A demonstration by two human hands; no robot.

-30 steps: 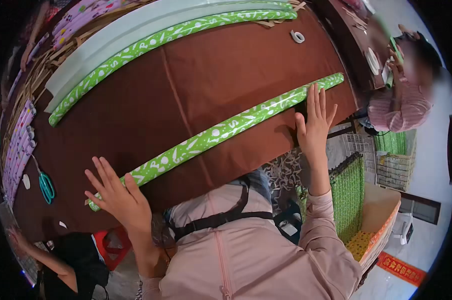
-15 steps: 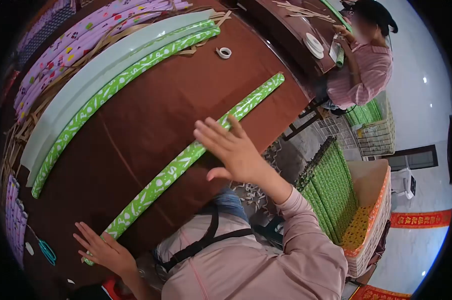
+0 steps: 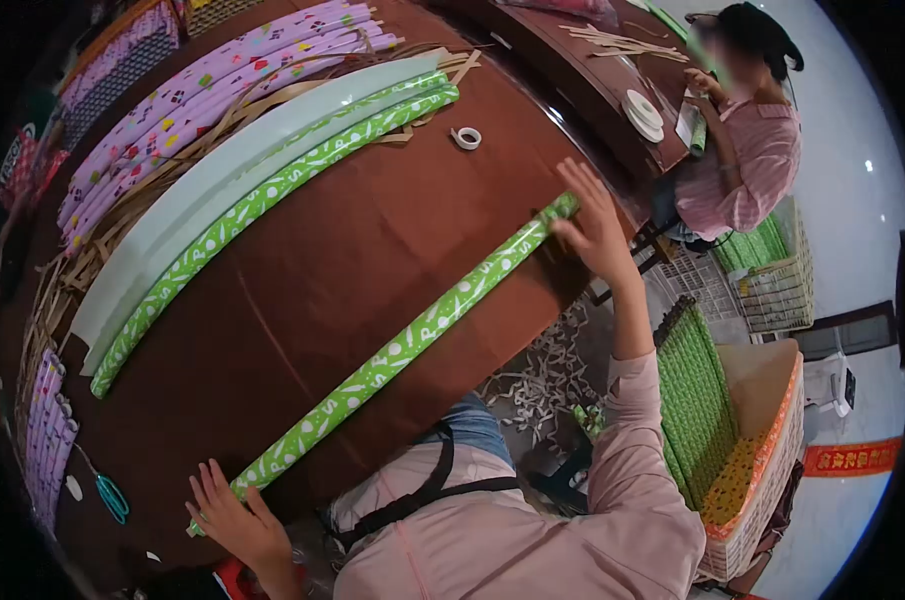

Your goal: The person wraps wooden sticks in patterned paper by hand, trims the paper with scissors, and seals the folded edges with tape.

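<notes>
A long green roll (image 3: 372, 375) with white print lies diagonally across the brown table (image 3: 302, 270). At its near-left end, my left hand (image 3: 240, 520) rests against it with the fingers spread. My right hand (image 3: 594, 225) is at the roll's far-right end, its fingers apart and its thumb beside the tip. Neither hand wraps round the roll. Further back lies another green roll (image 3: 262, 195), next to a pale sheet (image 3: 162, 225).
Purple patterned rolls (image 3: 212, 80) and brown strips are at the back left. A tape ring (image 3: 465, 138) sits behind the roll, teal scissors (image 3: 112, 498) at the left. A person (image 3: 737, 150) sits at another table. A basket (image 3: 762, 450) stands right.
My right hand has moved from the middle of the roll out to its far-right end. My left hand stays by the near-left end. The camera view has shifted since the earliest frame.
</notes>
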